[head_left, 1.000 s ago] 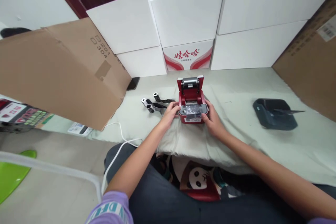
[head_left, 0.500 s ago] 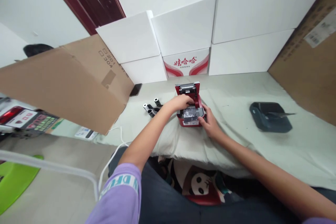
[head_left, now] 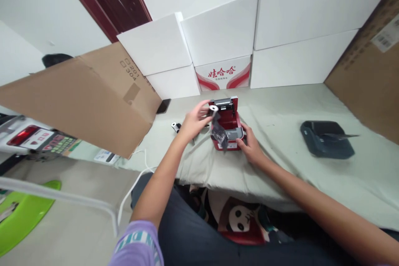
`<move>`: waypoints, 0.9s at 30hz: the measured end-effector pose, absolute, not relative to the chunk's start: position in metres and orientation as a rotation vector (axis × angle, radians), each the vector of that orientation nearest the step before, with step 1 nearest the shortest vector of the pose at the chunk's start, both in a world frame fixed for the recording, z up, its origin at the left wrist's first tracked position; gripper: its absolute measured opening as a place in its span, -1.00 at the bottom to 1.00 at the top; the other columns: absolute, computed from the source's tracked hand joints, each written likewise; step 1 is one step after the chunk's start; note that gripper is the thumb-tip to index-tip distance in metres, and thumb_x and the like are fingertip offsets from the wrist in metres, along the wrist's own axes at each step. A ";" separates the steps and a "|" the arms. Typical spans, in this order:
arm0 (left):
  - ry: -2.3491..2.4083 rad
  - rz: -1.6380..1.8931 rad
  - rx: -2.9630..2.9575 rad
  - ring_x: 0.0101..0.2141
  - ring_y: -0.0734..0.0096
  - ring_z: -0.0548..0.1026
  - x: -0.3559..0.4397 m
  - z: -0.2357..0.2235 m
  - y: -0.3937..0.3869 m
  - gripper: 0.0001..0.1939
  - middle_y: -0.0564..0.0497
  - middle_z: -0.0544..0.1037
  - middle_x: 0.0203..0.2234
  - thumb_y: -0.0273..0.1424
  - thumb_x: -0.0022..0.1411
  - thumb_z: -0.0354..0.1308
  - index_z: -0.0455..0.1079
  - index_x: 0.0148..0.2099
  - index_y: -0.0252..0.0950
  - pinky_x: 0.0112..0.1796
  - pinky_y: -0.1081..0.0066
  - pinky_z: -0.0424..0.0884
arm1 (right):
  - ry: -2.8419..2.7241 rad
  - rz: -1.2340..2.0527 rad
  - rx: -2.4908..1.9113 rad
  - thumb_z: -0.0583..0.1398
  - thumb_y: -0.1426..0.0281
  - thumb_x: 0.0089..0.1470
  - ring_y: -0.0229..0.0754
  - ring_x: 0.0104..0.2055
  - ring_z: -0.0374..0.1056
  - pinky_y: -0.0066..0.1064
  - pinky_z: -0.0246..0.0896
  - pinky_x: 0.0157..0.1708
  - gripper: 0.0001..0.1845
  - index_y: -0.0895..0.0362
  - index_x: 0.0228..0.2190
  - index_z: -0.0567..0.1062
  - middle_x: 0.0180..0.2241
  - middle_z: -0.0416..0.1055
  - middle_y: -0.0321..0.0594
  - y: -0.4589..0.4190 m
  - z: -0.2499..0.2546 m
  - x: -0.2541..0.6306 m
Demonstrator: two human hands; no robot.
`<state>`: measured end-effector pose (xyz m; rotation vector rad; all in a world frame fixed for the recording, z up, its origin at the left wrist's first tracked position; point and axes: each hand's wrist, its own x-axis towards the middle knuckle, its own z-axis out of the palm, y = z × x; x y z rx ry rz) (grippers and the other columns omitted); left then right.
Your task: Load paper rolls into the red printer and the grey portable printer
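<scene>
A small red printer (head_left: pixel 234 122) stands on the cloth with its lid tipped back and its red inner bay showing. Between the fingers of my left hand (head_left: pixel 193 121), a paper roll (head_left: pixel 213 109) with a white end is held at the printer's left side. From it a dark printed strip (head_left: pixel 220 134) hangs over the front of the printer. My right hand (head_left: pixel 251 146) grips the printer's right front corner, thumb on the front edge. Another paper roll (head_left: pixel 175 127) lies left of my left hand, which partly hides the dark items there.
A dark printer (head_left: pixel 326 139) with a strip sticking out sits on the right of the cloth-covered table (head_left: pixel 274 112). White boxes (head_left: pixel 218 29) line the back. Cardboard sheets (head_left: pixel 124 99) stand at the sides. A phone (head_left: pixel 163 106) and a white cable (head_left: pixel 145 162) lie at left.
My left hand has come up and left out of the printer's bay with the paper roll, and the dark strip now trails from it. My right hand stays on the printer.
</scene>
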<state>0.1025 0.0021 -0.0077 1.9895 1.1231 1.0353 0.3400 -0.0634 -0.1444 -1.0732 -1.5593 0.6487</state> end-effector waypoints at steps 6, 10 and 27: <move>1.653 1.058 1.878 -0.07 0.23 0.63 0.007 -0.020 -0.050 -0.60 -0.11 0.61 -0.01 -0.38 0.15 0.25 0.39 0.06 -0.23 -0.03 0.31 0.52 | -1.531 0.689 -1.053 0.16 -0.06 0.23 0.17 0.22 0.25 0.06 0.28 0.15 -0.25 -0.01 0.31 0.17 0.23 0.23 0.04 -0.061 -0.148 0.340; 2.150 0.564 1.950 -0.13 0.15 0.61 -0.019 -0.030 -0.053 -0.66 -0.06 0.65 -0.21 -0.46 0.13 0.22 0.34 -0.02 -0.18 -0.10 0.28 0.47 | -1.559 0.642 -1.080 0.13 -0.09 0.23 0.20 0.22 0.24 0.12 0.24 0.17 -0.26 -0.04 0.30 0.19 0.22 0.25 0.03 -0.062 -0.146 0.341; 2.335 0.228 1.842 0.14 -0.05 0.50 -0.030 -0.038 -0.009 -0.39 -0.24 0.51 0.17 -0.30 0.26 0.14 0.24 0.34 -0.18 0.04 0.17 0.42 | -1.565 0.649 -1.074 0.14 -0.10 0.22 0.21 0.25 0.23 0.18 0.18 0.22 -0.26 -0.09 0.31 0.17 0.25 0.23 -0.01 -0.059 -0.149 0.342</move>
